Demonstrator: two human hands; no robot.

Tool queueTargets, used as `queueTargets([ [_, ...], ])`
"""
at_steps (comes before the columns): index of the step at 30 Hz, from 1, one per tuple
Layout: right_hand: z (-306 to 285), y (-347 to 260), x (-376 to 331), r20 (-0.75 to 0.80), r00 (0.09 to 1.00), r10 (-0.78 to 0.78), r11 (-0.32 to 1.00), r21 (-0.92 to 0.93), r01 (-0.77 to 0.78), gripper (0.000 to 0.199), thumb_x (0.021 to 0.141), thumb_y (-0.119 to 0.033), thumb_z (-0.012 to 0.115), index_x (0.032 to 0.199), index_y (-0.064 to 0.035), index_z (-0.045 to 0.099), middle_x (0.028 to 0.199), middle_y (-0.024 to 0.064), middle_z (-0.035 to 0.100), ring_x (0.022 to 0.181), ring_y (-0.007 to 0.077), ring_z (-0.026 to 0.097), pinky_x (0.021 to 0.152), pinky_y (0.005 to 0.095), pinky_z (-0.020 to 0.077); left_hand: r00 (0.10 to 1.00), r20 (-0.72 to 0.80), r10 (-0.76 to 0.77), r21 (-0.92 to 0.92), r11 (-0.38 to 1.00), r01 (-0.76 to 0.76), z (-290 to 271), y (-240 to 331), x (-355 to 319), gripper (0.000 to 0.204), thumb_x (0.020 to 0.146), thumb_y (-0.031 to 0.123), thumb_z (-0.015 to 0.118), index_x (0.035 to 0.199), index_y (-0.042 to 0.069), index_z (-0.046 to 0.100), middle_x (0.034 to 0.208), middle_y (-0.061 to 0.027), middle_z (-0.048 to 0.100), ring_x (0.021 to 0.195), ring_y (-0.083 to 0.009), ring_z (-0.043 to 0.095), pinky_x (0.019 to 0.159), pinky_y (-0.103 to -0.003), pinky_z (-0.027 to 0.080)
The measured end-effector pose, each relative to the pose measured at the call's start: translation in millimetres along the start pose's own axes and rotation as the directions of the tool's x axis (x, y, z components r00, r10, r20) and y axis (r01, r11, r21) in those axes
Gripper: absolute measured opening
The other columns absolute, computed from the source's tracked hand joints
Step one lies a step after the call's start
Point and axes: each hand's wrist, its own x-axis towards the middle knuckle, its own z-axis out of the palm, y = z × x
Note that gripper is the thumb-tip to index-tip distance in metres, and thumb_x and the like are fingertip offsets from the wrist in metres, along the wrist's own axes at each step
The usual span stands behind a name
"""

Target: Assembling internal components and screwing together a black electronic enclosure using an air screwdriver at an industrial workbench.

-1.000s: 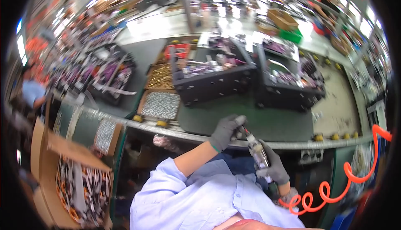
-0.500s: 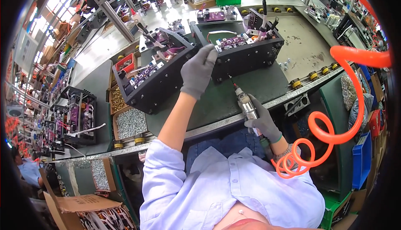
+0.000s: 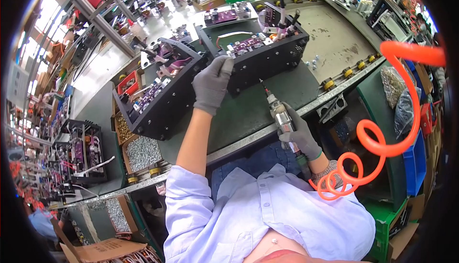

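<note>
My left hand (image 3: pixel 211 85), in a grey glove, is closed on the top edge of a black metal housing (image 3: pixel 267 65), at its near left corner. That housing has an open top, with purple circuit boards (image 3: pixel 246 45) and upright black cables inside. A second black housing (image 3: pixel 167 103) stands at an angle to its left, close to my hand. In my gloved right hand (image 3: pixel 302 138) is a silver air screwdriver (image 3: pixel 282 115), its fingers wrapped round the body. The driver's bit points up and away, in front of the right housing and apart from it.
An orange coiled hose (image 3: pixel 368 139) loops at the right. Cardboard boxes of silver screws (image 3: pixel 142 153) and brass parts (image 3: pixel 124 128) sit at the left, near a red bin (image 3: pixel 127 83). Yellow rollers (image 3: pixel 328 85) line the bench rail. Another open unit (image 3: pixel 83 150) stands further left.
The view has swung, so the bench appears further left. Against the right housing, the screwdriver bit has moved right. My left hand stays at the housing's corner.
</note>
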Motion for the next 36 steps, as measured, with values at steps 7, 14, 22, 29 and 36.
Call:
queueTargets([
  [7, -18.9, -13.2, -18.9, -0.029, 1.000, -0.002, 0.997, 0.077, 0.004, 0.103, 0.059, -0.006, 0.068, 0.153, -0.0045, 0.027, 0.094, 0.0113, 0.057, 0.069, 0.0161, 0.059, 0.052, 0.0293, 0.0555, 0.987, -0.078, -0.141, -0.281, 0.953, 0.114, 7.6, 14.5, -30.0, 0.022, 0.092, 0.016, 0.067, 0.111, 0.004, 0.069, 0.087, -0.0006, 0.069, 0.081, -0.0061, 0.063, 0.074, -0.023, 0.050],
  [14, -0.6, -14.6, -14.4, 0.191, 0.981, -0.027, 0.984, 0.176, -0.008, 0.107, 0.060, -0.008, 0.072, 0.154, -0.0045, 0.022, 0.093, 0.0111, 0.058, 0.064, 0.0148, 0.059, 0.055, 0.0274, 0.0516, 0.764, 0.503, -0.403, -0.509, 0.576, 0.639, 32.3, 55.1, -128.3, 0.037, 0.091, 0.030, 0.063, 0.112, -0.001, 0.060, 0.098, -0.0055, 0.064, 0.084, -0.0092, 0.059, 0.074, -0.025, 0.048],
  [22, -18.9, -18.1, -13.9, -0.141, 0.894, -0.426, 0.903, -0.138, 0.408, 0.061, 0.083, -0.006, 0.063, 0.142, -0.0025, 0.045, 0.101, 0.0050, 0.060, 0.089, 0.0113, 0.057, 0.077, 0.0266, 0.0476, 0.729, 0.570, -0.380, -0.510, 0.532, 0.676, 24.2, 83.0, -94.3, 0.026, 0.088, 0.027, 0.062, 0.094, 0.001, 0.062, 0.086, -0.0078, 0.064, 0.076, -0.0153, 0.063, 0.070, -0.030, 0.050],
  [29, -110.1, 0.4, -1.9, -0.656, 0.654, -0.378, 0.363, -0.755, -0.547, 0.085, 0.080, -0.040, 0.070, 0.148, -0.0111, 0.027, 0.130, 0.0180, 0.057, 0.099, 0.0393, 0.067, 0.082, 0.0493, 0.0528, 0.932, 0.363, -0.020, -0.504, 0.837, 0.214, -22.8, 73.5, 22.4, 0.038, 0.091, 0.038, 0.059, 0.086, 0.001, 0.062, 0.070, -0.0022, 0.060, 0.064, -0.0084, 0.058, 0.056, -0.023, 0.043],
  [36, -134.8, 27.5, 1.2, -0.712, 0.550, -0.438, 0.477, -0.702, -0.529, 0.068, 0.083, -0.030, 0.062, 0.143, -0.0099, 0.037, 0.097, 0.0163, 0.068, 0.082, 0.0308, 0.071, 0.068, 0.0422, 0.0555, 0.918, 0.382, -0.105, -0.432, 0.858, 0.278, -5.0, 37.5, 78.9, 0.023, 0.090, 0.028, 0.062, 0.083, 0.006, 0.062, 0.066, 0.0002, 0.058, 0.054, -0.0078, 0.052, 0.050, -0.021, 0.039],
])
